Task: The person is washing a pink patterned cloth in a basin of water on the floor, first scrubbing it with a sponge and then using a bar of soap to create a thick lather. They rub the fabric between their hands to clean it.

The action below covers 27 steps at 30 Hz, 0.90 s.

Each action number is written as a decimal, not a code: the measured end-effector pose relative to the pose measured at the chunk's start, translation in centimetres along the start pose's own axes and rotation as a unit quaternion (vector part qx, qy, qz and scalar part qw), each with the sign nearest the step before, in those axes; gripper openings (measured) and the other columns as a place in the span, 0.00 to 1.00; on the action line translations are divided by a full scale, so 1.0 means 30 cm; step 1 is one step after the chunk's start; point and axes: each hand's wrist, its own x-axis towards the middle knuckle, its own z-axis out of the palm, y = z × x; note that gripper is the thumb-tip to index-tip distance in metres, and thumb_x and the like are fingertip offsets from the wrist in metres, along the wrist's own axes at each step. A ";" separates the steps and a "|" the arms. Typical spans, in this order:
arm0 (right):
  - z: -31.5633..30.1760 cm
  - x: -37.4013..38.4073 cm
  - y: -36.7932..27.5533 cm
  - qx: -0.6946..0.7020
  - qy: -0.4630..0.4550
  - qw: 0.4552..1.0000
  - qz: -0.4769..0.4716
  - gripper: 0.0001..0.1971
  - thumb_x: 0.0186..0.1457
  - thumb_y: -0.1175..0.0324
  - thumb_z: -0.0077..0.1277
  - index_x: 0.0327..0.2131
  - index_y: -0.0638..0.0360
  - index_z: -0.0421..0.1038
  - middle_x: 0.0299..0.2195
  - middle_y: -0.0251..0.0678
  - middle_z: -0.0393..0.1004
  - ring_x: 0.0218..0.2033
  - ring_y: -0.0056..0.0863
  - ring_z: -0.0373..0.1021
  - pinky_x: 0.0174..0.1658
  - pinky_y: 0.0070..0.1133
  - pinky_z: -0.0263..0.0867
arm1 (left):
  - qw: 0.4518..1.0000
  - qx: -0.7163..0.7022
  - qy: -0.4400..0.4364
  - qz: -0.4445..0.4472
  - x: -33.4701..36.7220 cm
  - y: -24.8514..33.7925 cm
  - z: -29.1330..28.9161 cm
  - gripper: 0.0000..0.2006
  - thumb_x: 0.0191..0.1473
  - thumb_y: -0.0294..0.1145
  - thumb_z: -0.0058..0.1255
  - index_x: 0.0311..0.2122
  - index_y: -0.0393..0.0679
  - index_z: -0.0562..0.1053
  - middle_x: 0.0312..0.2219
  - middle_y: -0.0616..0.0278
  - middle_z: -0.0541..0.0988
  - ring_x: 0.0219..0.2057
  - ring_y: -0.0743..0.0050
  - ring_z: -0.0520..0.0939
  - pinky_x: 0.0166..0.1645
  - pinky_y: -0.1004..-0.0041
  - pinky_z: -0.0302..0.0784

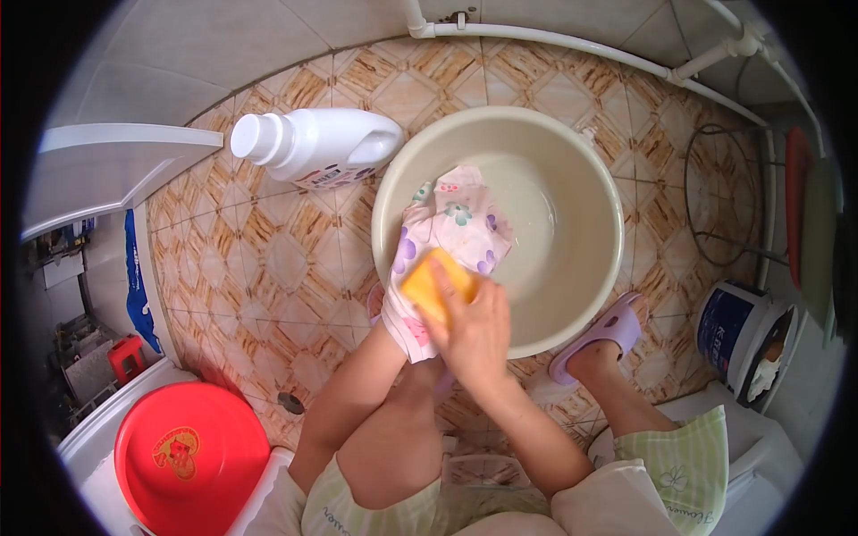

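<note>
A pale pink cloth with flower prints (460, 210) lies draped over my left hand, at the left side of a large cream basin (585, 214). Only my left forearm (357, 380) shows below it; the fingers are hidden under the fabric. My right hand (474, 335) is closed on a yellow bar of soap (431, 284) and presses it against the cloth. The basin's inside is wet-looking, with a pale, shiny bottom. Standing or lying just left of the basin is a white detergent bottle (313, 143) with its cap pointing left.
A red plastic basin (192, 456) sits at the lower left. A white door (125, 161) stands at the left. To the right are a white and blue bucket (733, 335) and a wire rack (693, 183). White pipes (554, 45) run along the far wall. My slippered foot (603, 344) is beside the basin.
</note>
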 end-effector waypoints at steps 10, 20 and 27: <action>0.006 0.026 0.008 0.006 0.043 0.996 -0.081 0.31 0.43 0.56 0.56 0.54 0.37 0.62 0.34 0.47 0.65 0.34 0.42 0.62 0.39 0.30 0.61 | 0.997 -0.067 -0.022 0.022 0.061 0.099 0.045 0.17 0.51 0.31 0.43 0.46 0.38 0.66 0.41 0.56 0.72 0.45 0.65 0.71 0.50 0.69 0.66; -0.031 0.193 0.349 0.509 -0.041 0.802 0.309 0.27 0.57 0.52 0.42 0.54 0.60 0.59 0.42 0.34 0.69 0.42 0.23 0.66 0.43 0.20 0.62 | 0.927 0.353 -0.043 0.120 0.055 0.149 0.079 0.16 0.45 0.32 0.51 0.40 0.37 0.70 0.34 0.54 0.74 0.40 0.64 0.74 0.48 0.69 0.67; 0.081 0.128 0.377 0.813 -0.107 0.437 0.369 0.24 0.55 0.56 0.46 0.51 0.59 0.60 0.45 0.38 0.68 0.45 0.32 0.67 0.52 0.28 0.61 | 0.978 0.198 -0.061 0.029 0.025 0.082 0.040 0.17 0.43 0.33 0.52 0.40 0.37 0.70 0.35 0.54 0.74 0.41 0.64 0.73 0.49 0.68 0.66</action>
